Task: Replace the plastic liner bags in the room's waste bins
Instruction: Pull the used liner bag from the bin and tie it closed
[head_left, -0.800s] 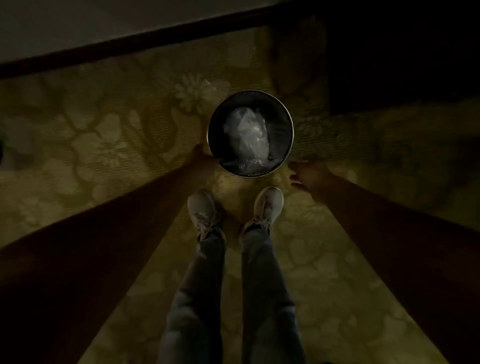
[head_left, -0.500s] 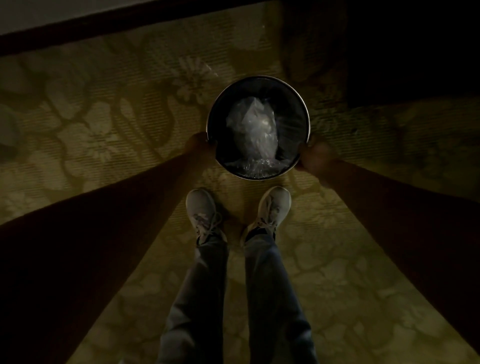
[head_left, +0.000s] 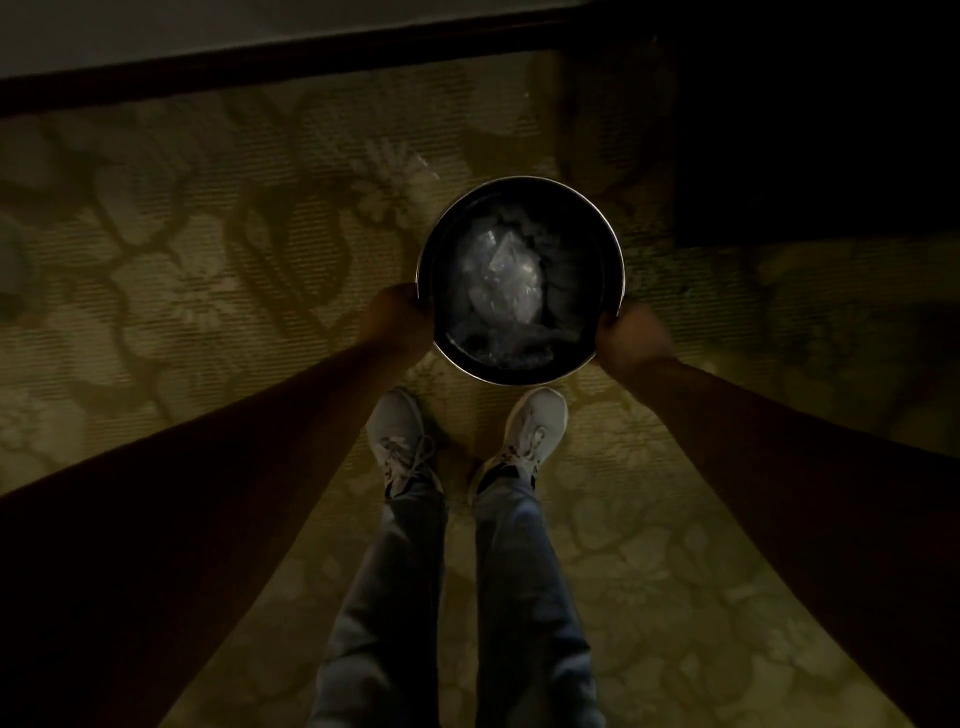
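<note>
A round dark waste bin (head_left: 602, 228) with a thin metal rim sits in front of my feet in the dim room. Crumpled clear plastic (head_left: 498, 283) lies inside it. My left hand (head_left: 397, 317) grips the bin's left side at the rim. On the opposite side my right hand (head_left: 631, 335), slightly blurred, grips the right edge. Both arms reach straight down to it.
A flower-patterned carpet (head_left: 182, 291) covers the floor. A dark baseboard (head_left: 260, 67) and pale wall run along the top. A dark piece of furniture (head_left: 810, 130) stands at the upper right. My two white shoes (head_left: 400, 441) stand just behind the bin.
My right hand moved in from the carpet and took hold of the bin's right side. The bin now looks larger and nearer between both hands.
</note>
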